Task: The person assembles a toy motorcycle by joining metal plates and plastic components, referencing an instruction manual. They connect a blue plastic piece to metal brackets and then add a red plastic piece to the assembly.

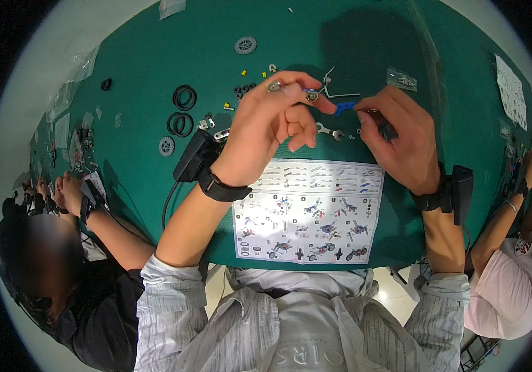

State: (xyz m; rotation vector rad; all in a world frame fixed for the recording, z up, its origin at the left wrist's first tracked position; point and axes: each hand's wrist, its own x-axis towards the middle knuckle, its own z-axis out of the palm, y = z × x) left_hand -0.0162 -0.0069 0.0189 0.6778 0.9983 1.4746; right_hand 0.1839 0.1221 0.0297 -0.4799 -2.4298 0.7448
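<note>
My left hand (272, 118) is raised over the green table, thumb and index finger pinched on a small part with metal ends and a bit of blue. To its right, my right hand (396, 133) has its fingers closed beside a blue perforated piece (344, 108); whatever lies between its fingertips is too small to make out. Thin silver metal pieces (341, 95) show just behind the blue piece. Between the hands lies a small wrench (330, 131) on the table. A printed instruction sheet (306, 214) lies flat below both hands.
Black tires (184, 98), a grey wheel (245, 46) and another grey wheel (166, 146) lie around the left side. A plastic bag of small parts (402, 80) is beyond my right hand. Co-workers sit at both sides, with a hand (69, 191) at left.
</note>
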